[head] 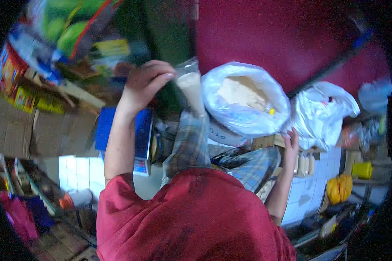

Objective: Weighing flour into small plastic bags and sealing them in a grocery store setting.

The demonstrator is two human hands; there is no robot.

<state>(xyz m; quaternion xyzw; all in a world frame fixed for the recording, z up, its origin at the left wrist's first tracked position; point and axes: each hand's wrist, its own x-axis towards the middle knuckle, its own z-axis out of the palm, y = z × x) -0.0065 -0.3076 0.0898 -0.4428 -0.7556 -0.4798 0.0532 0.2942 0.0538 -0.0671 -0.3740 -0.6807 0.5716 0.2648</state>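
My left hand pinches the upper left edge of a clear plastic bag. Pale powdery or granular stuff fills the bag, which hangs just above my left knee. Right of it stands a large sack with a white plastic liner, its mouth spread wide. Similar pale stuff lies inside, with a small yellow object near the inner right side. My right hand is at the liner's lower right edge, fingers upward. Blur hides whether those fingers grip the plastic.
A blue-topped scale stands left of my legs. White plastic bags sit right of the sack. Several filled narrow bags stand by my right forearm. Cardboard boxes and colourful packets crowd the left.
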